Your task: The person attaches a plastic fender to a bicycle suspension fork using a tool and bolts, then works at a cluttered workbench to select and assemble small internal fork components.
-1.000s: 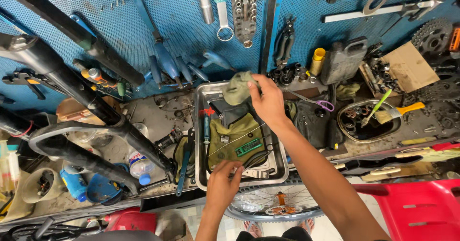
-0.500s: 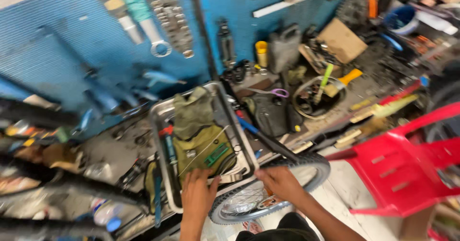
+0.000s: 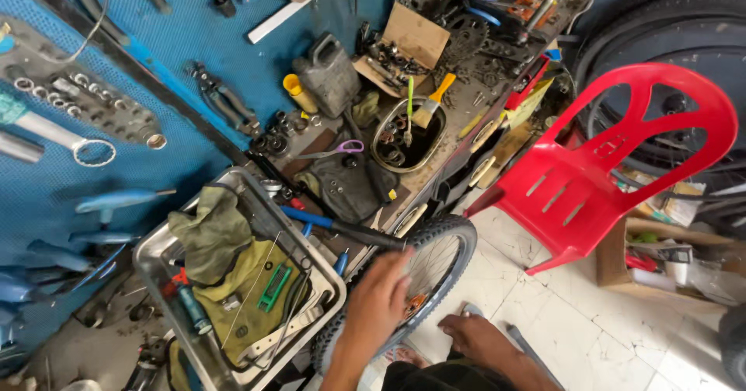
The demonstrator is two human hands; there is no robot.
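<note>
A small bicycle wheel (image 3: 443,243) with a knobby black tyre leans against the front of the workbench. My left hand (image 3: 379,301) lies on its tyre and spokes, fingers curled over the rim. My right hand (image 3: 475,336) is lower and to the right, above the tiled floor by my dark clothing, palm down; its fingers are partly hidden. A dented metal tray (image 3: 151,255) sits on the bench just left of my left hand, holding olive rags (image 3: 211,232), a green tool (image 3: 273,286) and small hand tools.
A red plastic chair (image 3: 622,165) stands right of the wheel. The bench carries an oval tin with brushes (image 3: 408,138), a grey jerrycan (image 3: 330,72), purple scissors (image 3: 334,150) and a blue-handled tool (image 3: 326,226). Wrenches hang on the blue pegboard (image 3: 186,41). Large tyres (image 3: 684,26) lean behind the chair.
My right hand left the rag above the tray and came down beside the wheel. My left hand moved from the tray's edge onto the wheel. The view swung right toward the chair.
</note>
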